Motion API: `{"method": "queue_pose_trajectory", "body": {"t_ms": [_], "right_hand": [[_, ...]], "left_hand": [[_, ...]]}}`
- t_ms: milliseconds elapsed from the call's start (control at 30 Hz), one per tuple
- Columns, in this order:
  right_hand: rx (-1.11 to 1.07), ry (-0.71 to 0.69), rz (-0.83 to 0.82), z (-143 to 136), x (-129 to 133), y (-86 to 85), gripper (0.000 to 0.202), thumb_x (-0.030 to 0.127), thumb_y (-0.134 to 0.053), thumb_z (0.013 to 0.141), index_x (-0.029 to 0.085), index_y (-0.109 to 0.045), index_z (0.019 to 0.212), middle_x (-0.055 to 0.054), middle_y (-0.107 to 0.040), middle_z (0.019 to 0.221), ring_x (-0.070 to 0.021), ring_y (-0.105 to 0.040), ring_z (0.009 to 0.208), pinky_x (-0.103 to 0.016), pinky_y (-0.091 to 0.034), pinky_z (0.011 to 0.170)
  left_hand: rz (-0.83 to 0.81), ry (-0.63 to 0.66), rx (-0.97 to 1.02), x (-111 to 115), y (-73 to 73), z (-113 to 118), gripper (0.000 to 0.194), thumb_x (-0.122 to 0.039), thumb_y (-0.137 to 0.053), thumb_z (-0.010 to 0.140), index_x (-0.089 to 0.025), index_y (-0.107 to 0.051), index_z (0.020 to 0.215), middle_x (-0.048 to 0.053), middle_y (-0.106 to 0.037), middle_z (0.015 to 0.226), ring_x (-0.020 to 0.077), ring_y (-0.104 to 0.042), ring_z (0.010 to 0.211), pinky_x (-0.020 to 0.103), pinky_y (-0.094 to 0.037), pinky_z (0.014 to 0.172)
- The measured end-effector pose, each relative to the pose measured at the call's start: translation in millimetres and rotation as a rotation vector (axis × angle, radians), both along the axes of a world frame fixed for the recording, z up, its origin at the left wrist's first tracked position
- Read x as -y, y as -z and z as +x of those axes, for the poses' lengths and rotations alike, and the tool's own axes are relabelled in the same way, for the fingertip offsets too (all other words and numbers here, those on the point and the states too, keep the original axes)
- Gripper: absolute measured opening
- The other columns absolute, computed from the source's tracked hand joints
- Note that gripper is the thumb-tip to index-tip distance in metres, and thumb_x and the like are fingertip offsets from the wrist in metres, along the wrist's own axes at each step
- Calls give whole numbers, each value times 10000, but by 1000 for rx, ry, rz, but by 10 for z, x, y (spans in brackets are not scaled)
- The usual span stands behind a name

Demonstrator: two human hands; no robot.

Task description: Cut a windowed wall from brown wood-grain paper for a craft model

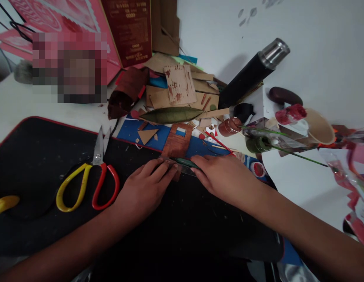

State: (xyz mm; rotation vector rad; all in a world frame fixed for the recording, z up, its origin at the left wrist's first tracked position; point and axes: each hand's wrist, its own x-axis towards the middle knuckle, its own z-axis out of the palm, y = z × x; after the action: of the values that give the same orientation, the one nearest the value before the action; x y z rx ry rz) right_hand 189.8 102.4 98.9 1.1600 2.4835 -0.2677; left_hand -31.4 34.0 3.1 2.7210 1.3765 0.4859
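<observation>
A brown painted cardboard piece [176, 141] with a small rectangular cut-out lies across the far edge of the black mat [193, 219]. Across its near part rests a clear ruler-like strip [187, 169]. My left hand [148, 183] presses down on the strip's left part, its fingers spread over strip and cardboard. In my right hand [220, 176] is a slim dark green tool [185, 162], gripped between thumb and fingers, its tip pointing left along the strip by my left fingertips. The tool's tip is too small to make out.
Scissors [98, 158] with yellow and red handles lie left of my hands. Behind are a long green leaf [172, 114], cardboard scraps [180, 84] and a brown paint jar [229, 126]. A black thermos [248, 76] leans against the wall; a beige cup [320, 126] stands right.
</observation>
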Motion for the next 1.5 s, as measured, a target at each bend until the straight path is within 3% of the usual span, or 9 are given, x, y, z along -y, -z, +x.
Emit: {"method": "queue_pose_trajectory", "body": {"t_ms": [767,1067,1333,1500], "right_hand": [[58,-76,-8,-95,-94,-1,196,256,-484,1069,172,-646,1140,-71,-749,896,-195,-666,677,-341,-191,552],[68,-122,28,-142,-129,-26,173,194,-533,1015,163,-663,1126,-81,-742,851,-197,-672,672,-325,-264,547],[146,-134,-8,-349,-131,-147,217,61,-539,922,142,-653,1089,-102,-746,817,-230,-690,661,-316,-308,531],[140,-134,-5,-318,-119,-135,187,65,-546,935,145,-638,1076,-91,-745,810,-212,-687,649,-303,-323,533]], "left_hand": [[-6,-6,1,9,9,-14,442,-129,-563,964,-155,-632,1401,97,-722,1298,315,-614,1213,424,-608,891],[2,15,-7,8,16,-11,478,-120,-566,947,-130,-612,1423,115,-710,1313,331,-598,1241,442,-612,895],[-6,16,-10,0,36,-18,490,-116,-549,950,-126,-601,1438,121,-711,1293,328,-600,1239,439,-614,895],[-6,24,11,6,20,-23,497,-113,-565,943,-126,-600,1439,131,-713,1273,325,-612,1217,441,-617,892]]}}
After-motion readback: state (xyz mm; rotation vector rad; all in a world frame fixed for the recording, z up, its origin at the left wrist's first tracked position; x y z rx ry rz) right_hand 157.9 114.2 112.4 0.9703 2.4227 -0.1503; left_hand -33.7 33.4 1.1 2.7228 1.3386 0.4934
